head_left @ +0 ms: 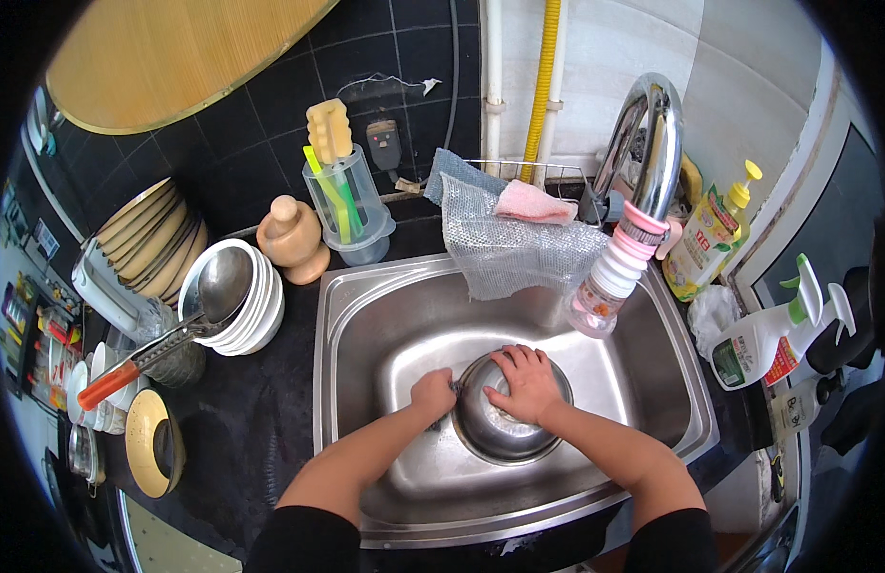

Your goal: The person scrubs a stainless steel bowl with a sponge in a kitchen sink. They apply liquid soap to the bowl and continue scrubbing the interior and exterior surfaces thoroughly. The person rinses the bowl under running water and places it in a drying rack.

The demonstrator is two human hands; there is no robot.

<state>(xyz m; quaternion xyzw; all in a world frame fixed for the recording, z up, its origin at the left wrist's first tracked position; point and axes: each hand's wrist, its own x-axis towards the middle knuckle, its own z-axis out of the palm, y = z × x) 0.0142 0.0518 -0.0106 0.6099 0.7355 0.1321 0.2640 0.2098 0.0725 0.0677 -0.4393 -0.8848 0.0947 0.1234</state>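
A round stainless steel bowl (481, 425), apparently bottom up, sits on the floor of the steel sink (376, 320). My right hand (524, 384) lies on top of it with fingers spread, pressing against the metal. At the bowl's left side my left hand (432, 393) is closed. Something dark shows between its fingers and the bowl's wall, too hidden to name. The faucet (653, 134) arches over the right of the basin, its white and pink spout head (610, 277) hanging beyond my right hand.
Cloths (509, 239) and a pink sponge (536, 202) hang over the sink's back edge. Stacked white bowls (261, 320), a ladle (223, 285), a wooden mortar (295, 239) and a brush holder (357, 215) stand left. Soap (705, 239) and a spray bottle (758, 339) stand right.
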